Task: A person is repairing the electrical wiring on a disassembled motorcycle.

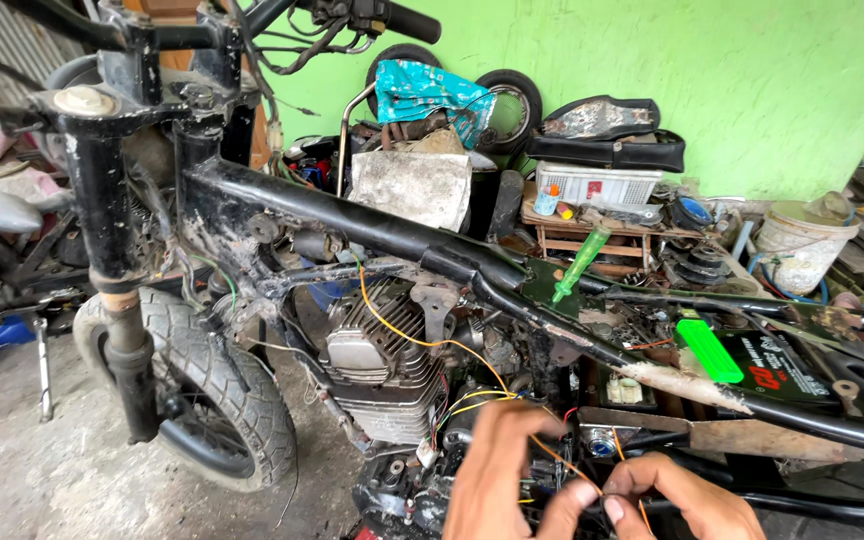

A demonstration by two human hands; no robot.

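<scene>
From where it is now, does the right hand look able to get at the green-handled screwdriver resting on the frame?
Probably yes: the screwdriver lies exposed on the frame tube, nothing covering it, though the right hand is pinching an orange wire.

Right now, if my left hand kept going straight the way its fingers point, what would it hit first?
Probably the wire bundle beside the engine. The left hand points up and slightly right, pinching an orange wire with the right hand. Above that is the frame tube, though depth is unclear.

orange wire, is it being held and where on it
Yes: both hands pinch the thin orange wire near its lower end, the left hand and right hand gripping with fingertips close together beside the engine.
</scene>
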